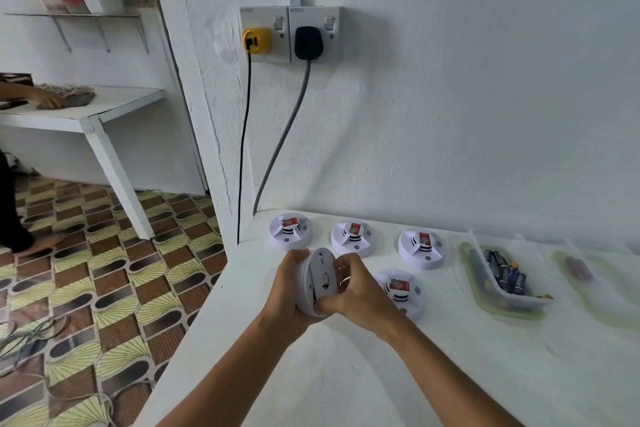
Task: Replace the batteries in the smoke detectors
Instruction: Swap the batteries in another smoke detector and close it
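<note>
Above the white table (pixel 346 374) I hold a white round smoke detector (pixel 320 274) on its edge, its back plate facing me. My left hand (pixel 289 288) grips its left rim from behind. My right hand (pixel 349 288) grips the back plate, fingers curled over the right rim and thumb at the lower edge. Three detectors with red labels stand in a row near the wall (pixel 290 230) (pixel 353 237) (pixel 420 250). Another detector (pixel 403 293) lies just right of my right hand. A clear tray (pixel 498 302) holds several dark batteries (pixel 505 270).
A second clear tray (pixel 595 291) with a purplish item lies at the far right. A yellow plug (pixel 256 40) and a black plug (pixel 307 43) sit in wall sockets, their cables hanging down to the table's back-left corner. Another person works at a white table (pixel 86 111) at left.
</note>
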A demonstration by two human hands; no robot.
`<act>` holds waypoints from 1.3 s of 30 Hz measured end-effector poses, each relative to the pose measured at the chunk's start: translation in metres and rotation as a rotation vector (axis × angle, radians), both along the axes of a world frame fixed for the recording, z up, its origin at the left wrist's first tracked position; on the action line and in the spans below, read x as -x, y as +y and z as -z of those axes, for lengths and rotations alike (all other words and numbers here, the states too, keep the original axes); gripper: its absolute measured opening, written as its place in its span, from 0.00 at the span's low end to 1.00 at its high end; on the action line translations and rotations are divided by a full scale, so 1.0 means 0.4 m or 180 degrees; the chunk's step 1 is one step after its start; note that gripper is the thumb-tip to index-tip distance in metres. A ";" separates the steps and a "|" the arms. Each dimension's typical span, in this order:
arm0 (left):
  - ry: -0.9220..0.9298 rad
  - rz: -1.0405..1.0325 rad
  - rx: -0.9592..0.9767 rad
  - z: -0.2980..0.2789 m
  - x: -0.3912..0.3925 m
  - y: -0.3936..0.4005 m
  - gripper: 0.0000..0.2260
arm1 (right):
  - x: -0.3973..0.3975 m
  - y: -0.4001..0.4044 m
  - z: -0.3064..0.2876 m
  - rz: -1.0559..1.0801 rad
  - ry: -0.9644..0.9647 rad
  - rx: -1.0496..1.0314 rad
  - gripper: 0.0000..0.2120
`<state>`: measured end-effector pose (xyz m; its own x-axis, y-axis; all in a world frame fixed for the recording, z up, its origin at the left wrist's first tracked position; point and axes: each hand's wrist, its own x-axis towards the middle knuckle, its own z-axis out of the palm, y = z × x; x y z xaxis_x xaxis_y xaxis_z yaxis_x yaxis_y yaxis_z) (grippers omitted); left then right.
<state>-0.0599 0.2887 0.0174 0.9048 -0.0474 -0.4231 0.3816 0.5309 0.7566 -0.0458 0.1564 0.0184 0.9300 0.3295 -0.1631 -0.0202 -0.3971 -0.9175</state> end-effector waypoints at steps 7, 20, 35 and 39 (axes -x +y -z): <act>0.0122 0.0023 0.0025 0.013 -0.003 0.038 0.21 | -0.023 -0.012 0.001 -0.0237 0.0803 -0.0675 0.24; 0.0002 -0.0899 0.0204 0.000 -0.056 0.204 0.17 | -0.059 0.101 0.112 -0.0322 -0.0823 0.1879 0.15; -0.0284 -0.0509 0.0354 -0.037 -0.152 -0.135 0.17 | -0.062 -0.273 -0.016 -0.0077 -0.0439 0.0099 0.14; -0.0230 -0.0305 0.0550 -0.041 -0.190 -0.371 0.17 | -0.090 -0.531 -0.047 0.0105 -0.0413 -0.0069 0.11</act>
